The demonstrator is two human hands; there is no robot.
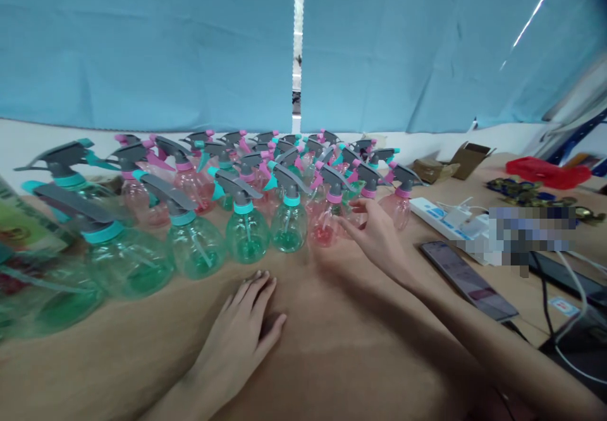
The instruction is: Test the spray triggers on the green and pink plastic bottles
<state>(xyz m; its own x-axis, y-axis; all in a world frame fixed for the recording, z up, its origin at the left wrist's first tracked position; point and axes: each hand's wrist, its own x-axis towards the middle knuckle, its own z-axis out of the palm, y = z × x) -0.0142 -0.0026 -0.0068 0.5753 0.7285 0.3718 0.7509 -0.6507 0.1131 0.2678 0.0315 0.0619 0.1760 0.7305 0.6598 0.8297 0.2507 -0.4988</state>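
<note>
The left hand (237,329) rests palm down on the near part of the tabletop (308,358), its fingers lightly spread and holding nothing. Farther in, the right hand (379,237) reaches toward the far edge, thumb and fingers slightly bent and a narrow gap apart, its thumb tip at the side of a red spray bottle (325,228) with a pink collar; whether it grips the bottle, I cannot tell. That bottle stands upright in the front row, just beside a green spray bottle (288,228) with a turquoise collar; more green ones run from there toward the left edge. Toward the right edge, a phone (467,280) lies flat, with a white power strip (436,214) just beyond it. Behind the front row, other spray bottles (192,181), pink-trimmed and turquoise-trimmed, crowd toward the far edge. Near the far right corner are a heap of metal pieces (526,193), a red plastic item (547,171) and an open cardboard box (469,160). A blue curtain (165,48) hangs beyond the far edge.
</note>
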